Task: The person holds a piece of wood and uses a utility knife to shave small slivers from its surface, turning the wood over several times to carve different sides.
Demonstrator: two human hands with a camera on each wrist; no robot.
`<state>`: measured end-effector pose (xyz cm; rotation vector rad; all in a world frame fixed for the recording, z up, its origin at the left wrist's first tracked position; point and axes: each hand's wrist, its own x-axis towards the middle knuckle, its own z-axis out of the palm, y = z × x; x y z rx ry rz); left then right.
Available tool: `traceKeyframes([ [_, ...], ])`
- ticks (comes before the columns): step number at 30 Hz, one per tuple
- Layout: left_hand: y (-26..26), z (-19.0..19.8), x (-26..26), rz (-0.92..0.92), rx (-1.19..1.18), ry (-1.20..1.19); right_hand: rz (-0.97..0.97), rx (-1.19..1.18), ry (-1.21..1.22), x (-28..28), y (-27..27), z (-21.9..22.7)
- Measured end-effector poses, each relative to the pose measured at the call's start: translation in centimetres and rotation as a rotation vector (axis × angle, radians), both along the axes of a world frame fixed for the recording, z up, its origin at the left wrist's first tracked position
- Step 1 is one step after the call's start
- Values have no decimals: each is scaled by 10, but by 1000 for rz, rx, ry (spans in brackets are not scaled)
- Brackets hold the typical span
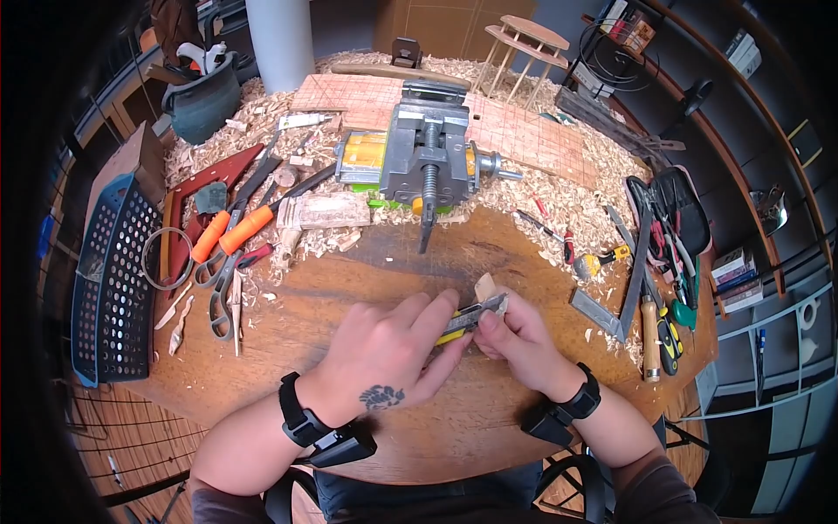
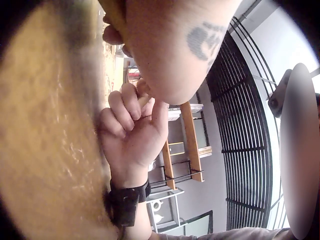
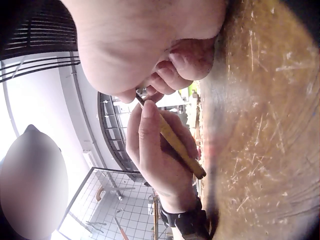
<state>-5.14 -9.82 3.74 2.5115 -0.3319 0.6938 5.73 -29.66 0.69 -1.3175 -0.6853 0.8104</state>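
Plainly, no writing is readable on the utility knife [image 1: 469, 318].

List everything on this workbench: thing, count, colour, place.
utility knife: 1, yellow and grey, gripped at table front
wood piece: 1, pale, pinched by the right hand
vise: 1, grey, table centre back
scissors: 1 pair, orange handles, left
basket: 1, blue, left edge
bucket: 1, dark, back left
tool pouch: 1, black, right
shavings: many, pale, round the vise
table: 1, brown wood
left hand: grips the knife
right hand: holds the wood piece
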Motion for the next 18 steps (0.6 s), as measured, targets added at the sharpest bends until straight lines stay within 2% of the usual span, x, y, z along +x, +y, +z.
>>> traceKeyframes([
  [5,1,4,-1,10,6,2,12,14,14,0,-1,-1],
  [18,0,6,-2,41,24,-51,-44,-69,-158,1,0,6],
])
